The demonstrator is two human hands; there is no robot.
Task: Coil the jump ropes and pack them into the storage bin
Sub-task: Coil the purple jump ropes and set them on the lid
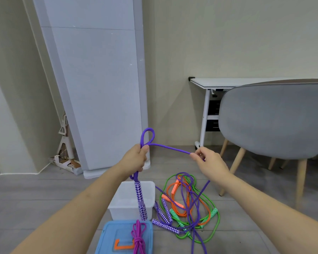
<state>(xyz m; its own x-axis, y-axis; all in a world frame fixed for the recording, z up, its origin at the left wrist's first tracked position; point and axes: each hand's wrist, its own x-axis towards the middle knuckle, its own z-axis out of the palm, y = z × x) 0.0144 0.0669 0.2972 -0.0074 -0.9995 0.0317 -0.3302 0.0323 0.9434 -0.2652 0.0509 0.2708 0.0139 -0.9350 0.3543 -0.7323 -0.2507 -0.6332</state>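
While the clear white plastic storage bin [131, 199] sits on the floor at lower centre, directly below the left hand [137, 158], the purple braided jump rope [170, 148] is stretched almost level between the two hands across the middle of the frame. Its long axis there runs left to right, dipping slightly toward the right hand [208, 162]. The left hand is closed in a fist round gathered turns of the rope: a small loop stands up above the fist, and a purple-and-white patterned handle [140, 198] hangs straight down over the bin. The right hand pinches the strand between thumb and fingertips, the other fingers loosely curled. From there the slack drops to the tangled pile of purple, green and orange ropes [188, 204] right of the bin. Judging by this, the right hand's strand must travel leftward for the next turn.
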